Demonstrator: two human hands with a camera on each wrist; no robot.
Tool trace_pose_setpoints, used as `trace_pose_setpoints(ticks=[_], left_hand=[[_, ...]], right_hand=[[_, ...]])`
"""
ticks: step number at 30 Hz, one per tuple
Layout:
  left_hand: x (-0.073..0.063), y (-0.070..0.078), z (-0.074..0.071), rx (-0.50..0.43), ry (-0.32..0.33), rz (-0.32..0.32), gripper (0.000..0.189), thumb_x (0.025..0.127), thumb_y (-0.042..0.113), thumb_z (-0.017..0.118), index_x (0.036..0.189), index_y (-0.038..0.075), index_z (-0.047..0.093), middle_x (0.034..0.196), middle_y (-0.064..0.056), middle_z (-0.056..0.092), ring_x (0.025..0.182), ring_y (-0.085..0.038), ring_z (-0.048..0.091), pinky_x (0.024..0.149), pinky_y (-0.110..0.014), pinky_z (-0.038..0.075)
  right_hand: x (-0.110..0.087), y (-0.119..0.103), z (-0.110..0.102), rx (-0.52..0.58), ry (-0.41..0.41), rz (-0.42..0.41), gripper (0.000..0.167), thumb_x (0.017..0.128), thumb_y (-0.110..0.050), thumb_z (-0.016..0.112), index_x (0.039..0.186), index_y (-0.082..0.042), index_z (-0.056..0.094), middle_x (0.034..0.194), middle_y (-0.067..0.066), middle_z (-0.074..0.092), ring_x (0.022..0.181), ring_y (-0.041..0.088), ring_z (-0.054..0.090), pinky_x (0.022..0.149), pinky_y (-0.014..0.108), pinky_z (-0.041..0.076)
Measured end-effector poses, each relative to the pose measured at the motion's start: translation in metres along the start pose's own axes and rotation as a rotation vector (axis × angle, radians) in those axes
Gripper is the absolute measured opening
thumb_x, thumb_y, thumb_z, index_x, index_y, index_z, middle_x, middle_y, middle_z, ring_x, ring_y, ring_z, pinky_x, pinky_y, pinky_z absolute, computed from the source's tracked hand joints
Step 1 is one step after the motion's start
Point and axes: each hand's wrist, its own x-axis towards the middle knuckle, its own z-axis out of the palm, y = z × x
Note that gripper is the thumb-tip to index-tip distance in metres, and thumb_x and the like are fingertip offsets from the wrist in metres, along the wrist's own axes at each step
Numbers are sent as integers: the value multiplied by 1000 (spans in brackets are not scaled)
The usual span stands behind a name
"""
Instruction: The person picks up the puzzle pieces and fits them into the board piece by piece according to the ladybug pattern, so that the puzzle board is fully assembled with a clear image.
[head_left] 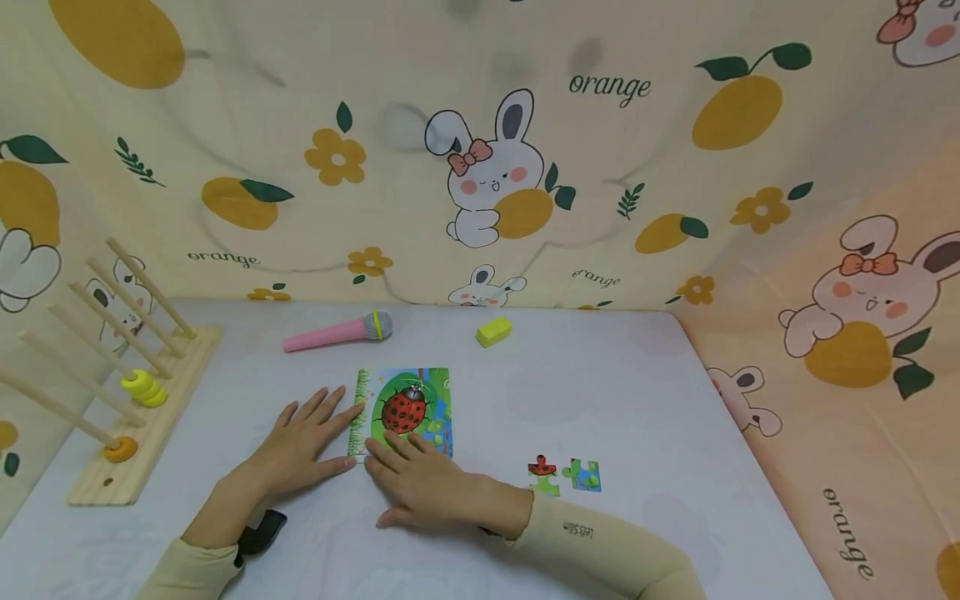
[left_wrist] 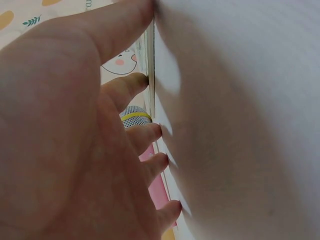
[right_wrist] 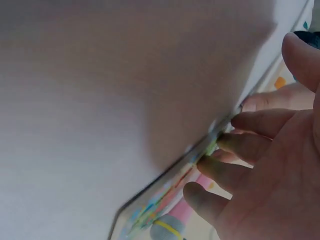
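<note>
In the head view a ladybug jigsaw puzzle (head_left: 405,408) lies flat on the white table, its picture facing up. My left hand (head_left: 296,450) is spread at its left side, the index fingertip and thumb tip right at that edge. Over the puzzle's lower edge lies my right hand (head_left: 423,483), fingers extended onto the picture and covering part of it. The right wrist view shows the puzzle (right_wrist: 167,192) edge-on, with the fingertips of the right hand (right_wrist: 265,175) along it. Two loose puzzle pieces, one with red (head_left: 543,477) and one green and blue (head_left: 585,474), lie right of the right hand.
A pink toy microphone (head_left: 337,332) lies behind the puzzle, and a yellow block (head_left: 493,332) sits to its right. On the left stands a wooden peg rack (head_left: 161,400) with tall rods, yellow rings (head_left: 145,388) and an orange ring (head_left: 121,449). A printed cloth (head_left: 405,275) hangs behind.
</note>
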Motion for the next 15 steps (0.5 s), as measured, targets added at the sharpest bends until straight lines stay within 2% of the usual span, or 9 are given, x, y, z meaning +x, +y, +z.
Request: trace_pose_setpoints(ticks=[3, 6, 8, 12, 15], left_hand=[[0, 0, -1, 1, 2, 1, 76, 90, 51, 66, 153, 17, 42, 161, -20, 25, 147, -45, 20, 110, -72, 14], [0, 0, 0, -1, 1, 3, 75, 90, 52, 66, 153, 17, 42, 161, -20, 25, 147, -45, 20, 110, -72, 14], [-1, 0, 0, 0, 0, 6, 75, 90, 52, 66, 153, 17, 42, 161, -20, 26, 147, -45, 20, 110, -72, 15], [-1, 1, -1, 11, -3, 7, 75, 91, 52, 66, 152, 16, 43, 161, -20, 26, 147, -45, 21, 110, -72, 16], [-1, 2, -3, 9, -5, 9, 75, 91, 52, 65, 153, 16, 42, 161, -20, 26, 147, -45, 20, 110, -72, 16]], right_hand=[[0, 3, -5, 71, -20, 12, 78, 99, -62, 41, 158, -11, 28, 166, 7, 17, 152, 29, 15, 118, 48, 25], [-6, 10, -9, 129, -8, 34, 78, 98, -60, 47, 157, -13, 31, 165, 7, 20, 151, 28, 17, 118, 51, 25], [-17, 17, -11, 132, 23, 57, 76, 95, -58, 55, 154, -13, 38, 161, 6, 31, 148, 26, 27, 117, 52, 27], [-52, 39, -14, 191, 85, 122, 63, 87, -47, 73, 139, -15, 56, 137, 2, 57, 130, 21, 51, 112, 52, 35], [-85, 58, -11, 289, 120, 212, 52, 81, -33, 83, 125, -11, 66, 117, 2, 65, 112, 22, 59, 100, 48, 45]])
